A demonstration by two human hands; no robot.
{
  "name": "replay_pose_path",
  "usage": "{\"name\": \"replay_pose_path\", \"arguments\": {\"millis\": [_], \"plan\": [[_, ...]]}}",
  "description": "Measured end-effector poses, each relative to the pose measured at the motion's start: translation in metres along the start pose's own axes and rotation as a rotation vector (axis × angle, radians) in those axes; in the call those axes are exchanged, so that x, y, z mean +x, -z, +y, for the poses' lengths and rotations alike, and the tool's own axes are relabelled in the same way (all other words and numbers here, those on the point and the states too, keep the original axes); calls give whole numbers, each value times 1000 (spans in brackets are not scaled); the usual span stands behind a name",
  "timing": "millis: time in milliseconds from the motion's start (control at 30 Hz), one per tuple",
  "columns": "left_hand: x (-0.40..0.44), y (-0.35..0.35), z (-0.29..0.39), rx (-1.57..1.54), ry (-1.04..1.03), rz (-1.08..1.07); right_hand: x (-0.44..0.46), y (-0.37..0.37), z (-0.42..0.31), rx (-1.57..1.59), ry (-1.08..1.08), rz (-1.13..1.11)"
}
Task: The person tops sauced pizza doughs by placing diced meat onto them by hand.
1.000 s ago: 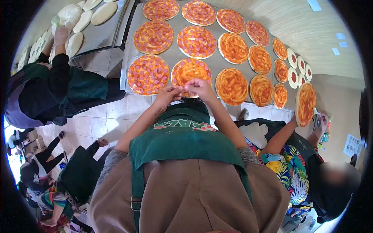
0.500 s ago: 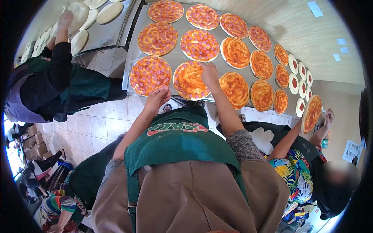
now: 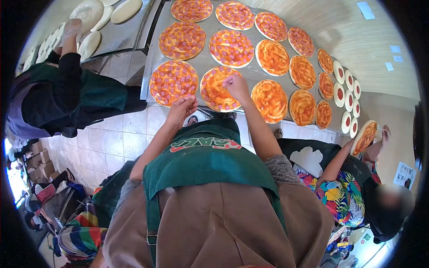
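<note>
A sauced pizza (image 3: 215, 94) lies at the table's near edge in front of me, with a few ham cubes along its rim. Over its right side hovers my right hand (image 3: 236, 87), fingers pinched together; whatever is in them is hidden. My left hand (image 3: 182, 110) is curled closed at the near edge, between this pizza and a ham-covered pizza (image 3: 173, 83) on the left. What the left fingers hold cannot be made out. Behind the sauced pizza lies another topped with ham cubes (image 3: 231, 48).
Several sauced pizzas (image 3: 269, 101) and small bases with red centres (image 3: 338, 94) continue right along the metal table (image 3: 204, 67). A co-worker on the right holds up a sauced base (image 3: 364, 137). At left, another person works over dough rounds (image 3: 90, 46).
My right hand has shifted slightly left and inward over the pizza. My left hand stays almost where it was. The right co-worker's sauced base has moved a little and tilted.
</note>
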State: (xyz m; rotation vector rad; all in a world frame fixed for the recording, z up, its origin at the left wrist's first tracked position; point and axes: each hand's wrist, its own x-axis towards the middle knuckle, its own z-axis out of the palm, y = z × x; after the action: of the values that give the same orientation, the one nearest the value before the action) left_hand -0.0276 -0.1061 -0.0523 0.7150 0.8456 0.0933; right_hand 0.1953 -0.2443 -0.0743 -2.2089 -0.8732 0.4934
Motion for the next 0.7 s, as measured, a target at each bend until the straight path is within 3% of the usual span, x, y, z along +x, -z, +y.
{"name": "replay_pose_path", "arguments": {"millis": [133, 333, 433, 533, 633, 700], "plan": [[1, -3, 0, 47, 5, -36, -22, -25, -1, 186, -37, -178], [2, -10, -7, 97, 36, -79, -32, -31, -12, -194, -3, -122], [4, -12, -14, 123, 56, -81, -36, -24, -24, -224, 34, -36], [5, -13, -17, 124, 59, -126, -41, -18, -40, 176, -66, -140], [6, -14, -19, 210, 81, -133, -47, -24, -38, 674, -143, -383], [6, -15, -18, 202, 91, -148, -50, -22, -38, 735, -149, -393]]}}
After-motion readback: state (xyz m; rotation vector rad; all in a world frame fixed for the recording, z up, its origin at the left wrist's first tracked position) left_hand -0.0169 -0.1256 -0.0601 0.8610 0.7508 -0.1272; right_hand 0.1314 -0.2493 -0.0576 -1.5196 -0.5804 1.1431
